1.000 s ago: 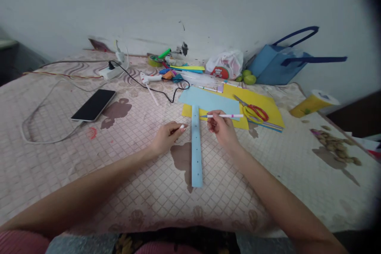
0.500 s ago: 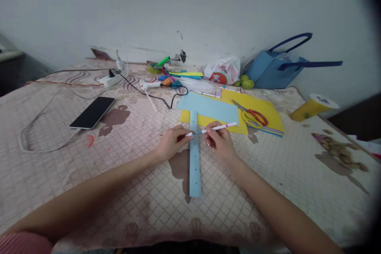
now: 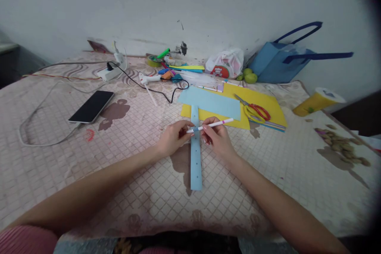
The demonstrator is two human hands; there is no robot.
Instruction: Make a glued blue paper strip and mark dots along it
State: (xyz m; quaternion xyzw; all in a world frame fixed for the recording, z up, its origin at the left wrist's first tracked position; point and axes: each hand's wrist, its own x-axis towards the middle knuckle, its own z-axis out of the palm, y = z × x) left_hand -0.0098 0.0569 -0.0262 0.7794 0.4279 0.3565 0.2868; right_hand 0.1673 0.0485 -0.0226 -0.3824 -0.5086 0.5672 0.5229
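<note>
My right hand (image 3: pixel 216 135) is closed around a slim white felt-tip pen (image 3: pixel 220 123) with a pink band near its back end. At the pen's other end my left hand (image 3: pixel 174 137) pinches the small white cap (image 3: pixel 189 130), which meets the pen's blue front part. Both hands are just above a narrow light blue paper strip (image 3: pixel 195 158) that lies lengthwise on the table, marked with a row of small dots. The strip's far end touches a wider light blue sheet (image 3: pixel 211 101), which rests on yellow paper (image 3: pixel 244 123).
Red-and-yellow scissors (image 3: pixel 257 113) lie on the yellow sheets at right. Behind are a glue gun (image 3: pixel 150 78), a plastic bag (image 3: pixel 226 62) and a blue bag (image 3: pixel 276 65). A phone (image 3: pixel 92 107) with a cable lies left; a yellow roll (image 3: pixel 317 102) and peanuts in shells (image 3: pixel 341 145) are right.
The gap between pen and cap has closed: the pen's front end now meets the cap in my left hand. The view has shifted slightly. The paper strip lies as before.
</note>
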